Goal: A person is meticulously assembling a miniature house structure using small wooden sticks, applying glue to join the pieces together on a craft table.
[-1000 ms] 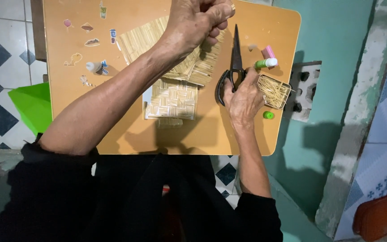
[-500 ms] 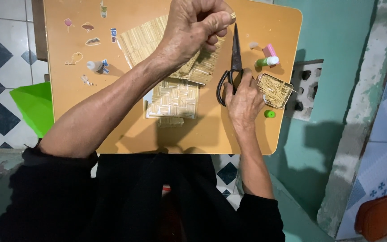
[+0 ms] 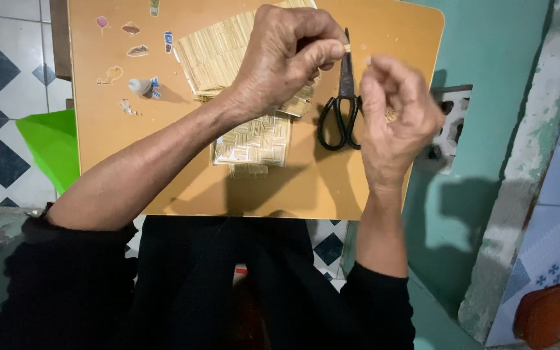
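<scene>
- The left hand [image 3: 286,58] is raised above the far half of the small orange table [image 3: 131,168], with the forearm running from the lower left toward the centre of the table.
- Its fingers are curled into a loose fist, and thumb and forefinger pinch a short pale stick [image 3: 347,48]; only the stick's tip shows past the fingertips.
- The right hand [image 3: 396,116] is raised just beside the left, over the right edge of the table, with the wrist pointing down toward the body.
- Its fingers are bent inward toward the palm. A small pale tip shows at the fingertips, close to the stick in the left hand, but whether this hand grips anything cannot be told.
- The two hands are near each other without touching; the pinched stick lies in the gap between them.
- Black scissors [image 3: 339,110] lie flat on the table, blades closed and pointing away from the person, handles toward the person, directly under the gap between the hands.
- A fanned sheet of pale sticks [image 3: 218,55] lies on the table beneath the left hand and is partly hidden by it.
- A smaller square panel of woven sticks [image 3: 254,142] lies nearer the person, touching or overlapping the larger sheet's edge.
- Small stickers [image 3: 137,50] mark the far left area of the tabletop.
- A green plastic container [image 3: 50,149] stands on the floor left of the table; its contents do not show.
</scene>
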